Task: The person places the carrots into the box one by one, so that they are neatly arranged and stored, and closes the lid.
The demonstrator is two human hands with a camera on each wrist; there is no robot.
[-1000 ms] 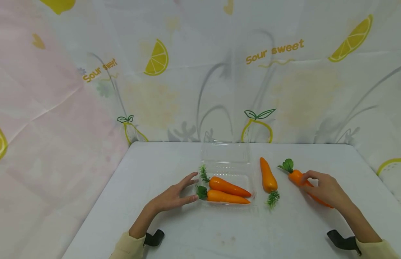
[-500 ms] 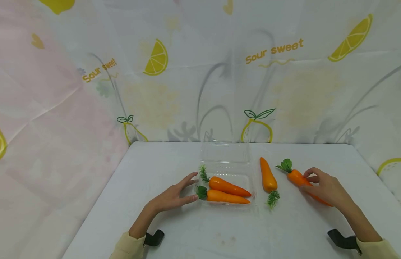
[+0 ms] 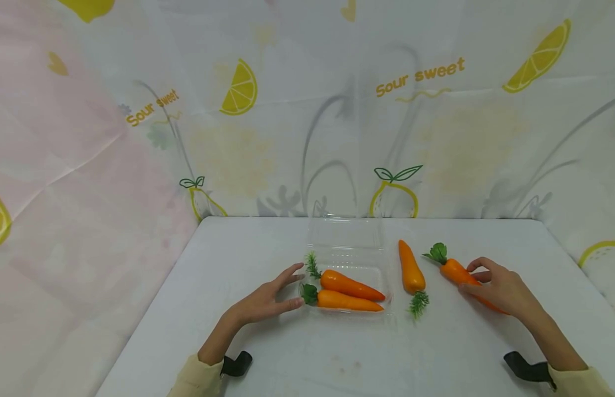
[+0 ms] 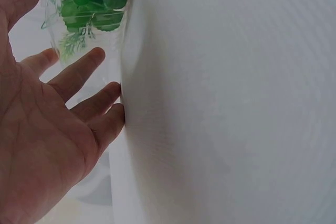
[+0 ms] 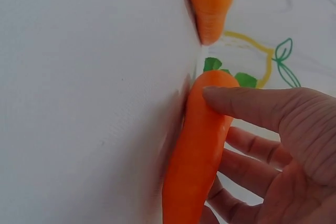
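My right hand (image 3: pixel 506 289) is over a carrot (image 5: pixel 197 145) with leafy green tops on the right side of the table, its thumb on one side and fingers on the other. The carrot lies slanted on the tabletop. At the left end of a clear plastic clamshell box (image 3: pixel 369 271), my left hand (image 3: pixel 260 302) has its fingers spread and extended, close to the wall; contact is hard to tell. Inside the box lie two carrots, one farther (image 3: pixel 349 284) and one nearer (image 3: pixel 347 300), their greens toward my left hand. The box's lid (image 3: pixel 344 232) stands raised at the back.
Another carrot (image 3: pixel 410 270) lies between the box and my right hand, feathery green end toward me. The white table (image 3: pixel 238 242) ends at a lemon-print cloth backdrop (image 3: pixel 287 138). A black wrist mount (image 3: pixel 236 364) sits at each sleeve.
The carrot at my right hand has shifted slightly left and away from me, and the right fingers have moved a little along it. My left hand and the box stay put.
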